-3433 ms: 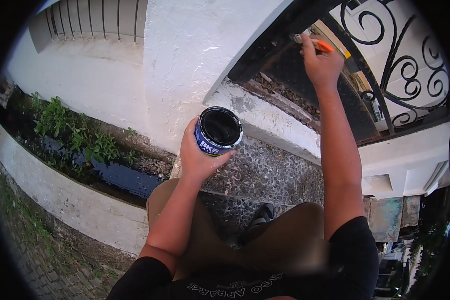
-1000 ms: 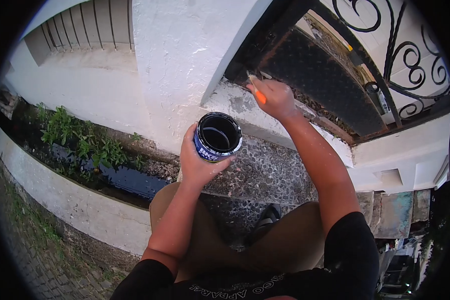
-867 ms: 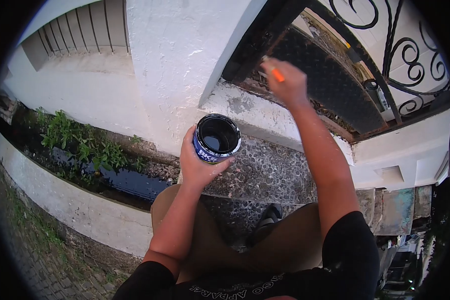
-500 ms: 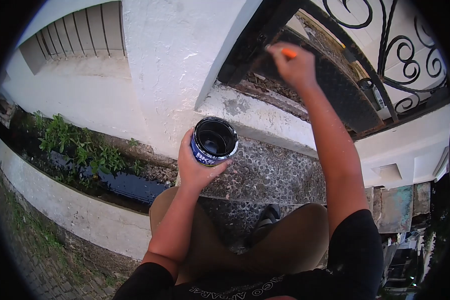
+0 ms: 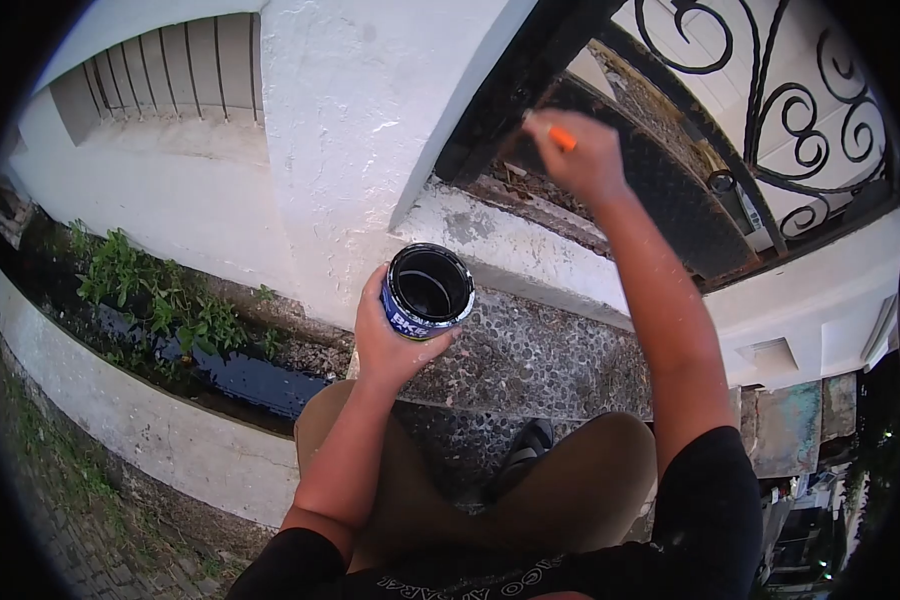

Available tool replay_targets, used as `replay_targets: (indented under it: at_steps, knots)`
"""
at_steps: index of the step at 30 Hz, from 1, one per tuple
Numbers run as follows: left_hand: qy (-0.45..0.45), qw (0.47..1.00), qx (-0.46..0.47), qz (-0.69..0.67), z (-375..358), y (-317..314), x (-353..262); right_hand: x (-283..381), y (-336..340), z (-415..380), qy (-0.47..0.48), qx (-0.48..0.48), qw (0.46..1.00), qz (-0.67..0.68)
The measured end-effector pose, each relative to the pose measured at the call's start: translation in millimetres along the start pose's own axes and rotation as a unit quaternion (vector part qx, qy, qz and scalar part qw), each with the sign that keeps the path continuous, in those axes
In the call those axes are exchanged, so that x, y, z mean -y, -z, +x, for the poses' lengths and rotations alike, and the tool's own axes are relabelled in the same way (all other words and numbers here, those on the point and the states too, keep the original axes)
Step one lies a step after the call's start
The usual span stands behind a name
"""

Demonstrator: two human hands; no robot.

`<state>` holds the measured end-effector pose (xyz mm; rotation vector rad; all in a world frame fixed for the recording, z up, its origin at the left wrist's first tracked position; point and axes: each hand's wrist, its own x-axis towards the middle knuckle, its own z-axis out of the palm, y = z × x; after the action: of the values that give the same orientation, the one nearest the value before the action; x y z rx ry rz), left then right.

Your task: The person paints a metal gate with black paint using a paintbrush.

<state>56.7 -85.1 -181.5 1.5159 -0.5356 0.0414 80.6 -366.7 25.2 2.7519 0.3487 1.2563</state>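
Brush control at the black metal gate post [image 5: 503, 85], upper centre of the frame, would come best from a loose wrist and light, even strokes along the metal. Your right hand [image 5: 595, 165] pinches a small paintbrush with a bright orange handle [image 5: 562, 137] between thumb and fingers. That short grip should suit careful work near the white plastered wall [image 5: 345, 120], where a wide stroke could leave a dark smear. The bristle end [image 5: 529, 118] is blurred, so you cannot tell how much paint it carries or whether it touches the metal. Thin coats would likely run less, and a wipe inside the can's rim should shed any excess.

Your left hand [image 5: 390, 345] curls around the round, open paint can with a blue label [image 5: 427, 290], fingers at its left side and thumb at its lower right. Hold it near level, since a tilt could spill the dark paint onto the grey pebbled step [image 5: 530, 350] in the centre of the frame.

The can lies within your left palm, below and left of your right hand and well apart from it. The brush projects from your right hand toward the post, above the white painted sill [image 5: 510, 240].
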Motion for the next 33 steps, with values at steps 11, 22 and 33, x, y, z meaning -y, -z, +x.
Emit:
replay_targets:
  at_steps: [11, 22, 33]
  knots:
    - [0.01, 1.0, 0.004, 0.019, 0.2, -2.3, -9.0, -2.6, 10.2, 25.7, 0.232, 0.116, 0.952, -0.16]
    - [0.003, 1.0, 0.011, 0.006, 0.3, -5.0, -3.5, -21.8, 72.2, 89.6, 0.141, -0.178, 0.957, -0.18]
    - [-0.036, 0.997, 0.006, 0.067, 8.1, 5.0, -14.8, 66.5, 48.6, -24.2, -0.348, -0.033, 0.903, 0.249]
